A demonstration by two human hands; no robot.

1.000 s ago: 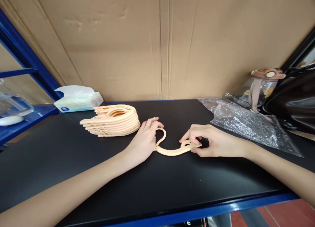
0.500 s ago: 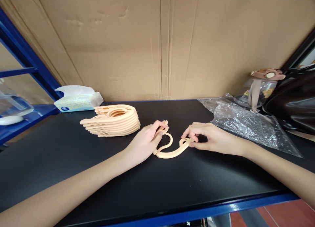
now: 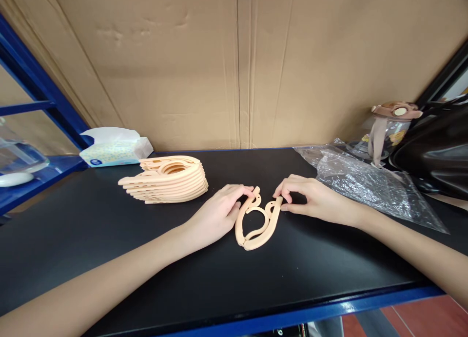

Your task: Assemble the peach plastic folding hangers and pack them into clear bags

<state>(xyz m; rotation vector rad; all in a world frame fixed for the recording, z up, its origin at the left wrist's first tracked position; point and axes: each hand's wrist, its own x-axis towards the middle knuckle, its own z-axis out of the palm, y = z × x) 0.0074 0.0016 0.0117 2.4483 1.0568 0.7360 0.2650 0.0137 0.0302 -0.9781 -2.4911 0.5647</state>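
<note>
Head camera view, looking down at a black tabletop (image 3: 109, 259) with a blue front edge. Two bare forearms reach in from the lower corners toward the middle of the table. Between the hands lies a peach plastic folding hanger (image 3: 257, 222), folded so its two arms lie close together, joined at the near end, with the hook loop tucked between them. The left hand (image 3: 217, 215) rests on the table just left of the hanger, its fingertips (image 3: 245, 190) curled narrowly onto the far end of the left arm. The right hand (image 3: 310, 200) sits just right of it, thumb and first fingers pinched lightly on the far tip of the right arm.

To the left, well apart from the hands, a neat stack of folded hangers (image 3: 166, 179) of the same peach colour sits on the table. Behind that stack, against the back wall, lies a soft tissue pack (image 3: 115, 149) with a white tissue standing out of its top. On the right, a crumpled clear plastic bag (image 3: 361, 183) lies flat; what it holds cannot be made out. Behind the bag stands a clear drinking bottle (image 3: 389, 127) with a brown lid and strap, beside a dark glossy bag (image 3: 438, 151).

A wall of brown cardboard (image 3: 237, 64) closes the back. Blue metal shelf framing (image 3: 32, 78) runs along the left side.
</note>
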